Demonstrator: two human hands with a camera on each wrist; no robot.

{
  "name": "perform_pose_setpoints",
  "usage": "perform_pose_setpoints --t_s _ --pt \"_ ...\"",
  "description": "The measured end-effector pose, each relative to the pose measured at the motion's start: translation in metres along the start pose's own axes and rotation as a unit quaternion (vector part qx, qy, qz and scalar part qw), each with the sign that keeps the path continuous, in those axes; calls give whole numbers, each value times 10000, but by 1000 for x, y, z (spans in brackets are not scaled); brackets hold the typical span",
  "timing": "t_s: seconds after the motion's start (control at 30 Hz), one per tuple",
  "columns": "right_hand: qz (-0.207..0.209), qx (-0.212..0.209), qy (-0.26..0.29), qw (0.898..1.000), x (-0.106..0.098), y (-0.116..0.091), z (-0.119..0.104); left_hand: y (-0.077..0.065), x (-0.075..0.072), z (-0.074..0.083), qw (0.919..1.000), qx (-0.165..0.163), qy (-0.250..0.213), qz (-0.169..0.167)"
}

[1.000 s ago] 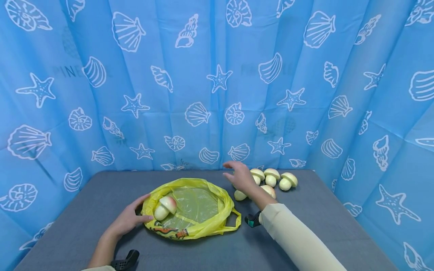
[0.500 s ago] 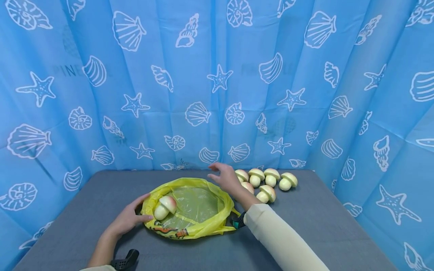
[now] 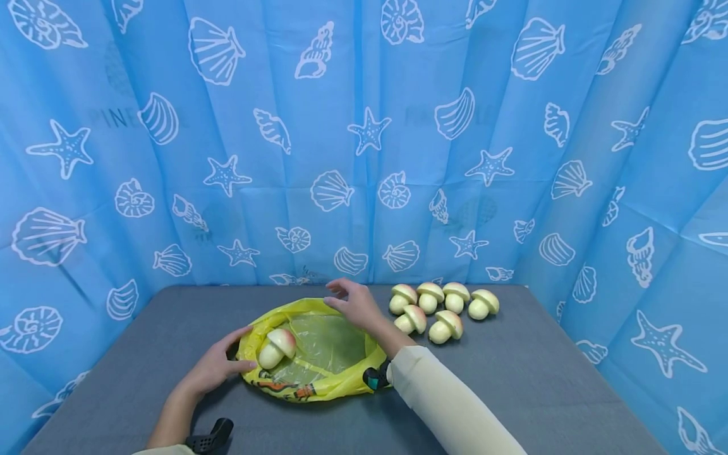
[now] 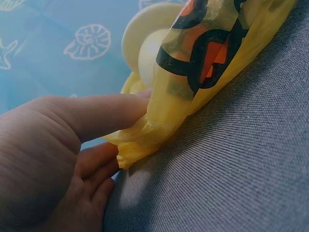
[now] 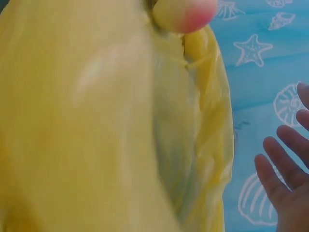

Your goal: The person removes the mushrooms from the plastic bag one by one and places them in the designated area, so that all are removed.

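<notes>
A yellow plastic bag [image 3: 347, 382] lies on the table with its mouth spread wide. Inside its left end rests a toy mushroom [image 3: 279, 347] with a pinkish cap. My left hand [image 3: 213, 366] holds the bag's left rim between thumb and fingers; in the left wrist view the thumb [image 4: 111, 113] overlaps the yellow plastic. My right hand [image 3: 358, 306] is over the far right rim of the bag, holding nothing. In the right wrist view its fingers [image 5: 282, 164] are spread and relaxed beside the bag.
Several more mushrooms [image 3: 446, 327] stand grouped at the back right of the grey table [image 3: 512, 379]. A blue curtain [image 3: 364, 158] with white shells hangs behind the table. Each wrist wears a black camera mount [image 3: 210, 437].
My right hand has moved left from the mushroom group to over the bag, uncovering the mushrooms behind it. The left hand and the mushroom in the bag have stayed put.
</notes>
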State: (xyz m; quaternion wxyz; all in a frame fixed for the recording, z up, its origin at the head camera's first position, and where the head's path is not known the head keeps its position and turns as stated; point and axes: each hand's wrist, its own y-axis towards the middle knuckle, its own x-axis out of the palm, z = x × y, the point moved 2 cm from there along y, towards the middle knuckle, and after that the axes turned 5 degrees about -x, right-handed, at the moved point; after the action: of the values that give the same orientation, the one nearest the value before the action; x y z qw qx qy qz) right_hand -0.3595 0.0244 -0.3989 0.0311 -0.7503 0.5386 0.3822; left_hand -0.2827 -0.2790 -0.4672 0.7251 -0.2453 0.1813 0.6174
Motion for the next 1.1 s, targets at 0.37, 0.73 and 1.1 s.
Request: perform_pose_setpoints --t_s 0.37,0.73,1.1 --pt "-628 432 946 9926 23 7 -14 -1 0 1 9999 -60 85 3" --pt "-1364 1054 2422 9548 46 3 -14 -1 -1 1 10000 48 34 -4" --pt "-1718 1296 2974 9302 67 1 -13 0 -1 1 9999 106 17 22"
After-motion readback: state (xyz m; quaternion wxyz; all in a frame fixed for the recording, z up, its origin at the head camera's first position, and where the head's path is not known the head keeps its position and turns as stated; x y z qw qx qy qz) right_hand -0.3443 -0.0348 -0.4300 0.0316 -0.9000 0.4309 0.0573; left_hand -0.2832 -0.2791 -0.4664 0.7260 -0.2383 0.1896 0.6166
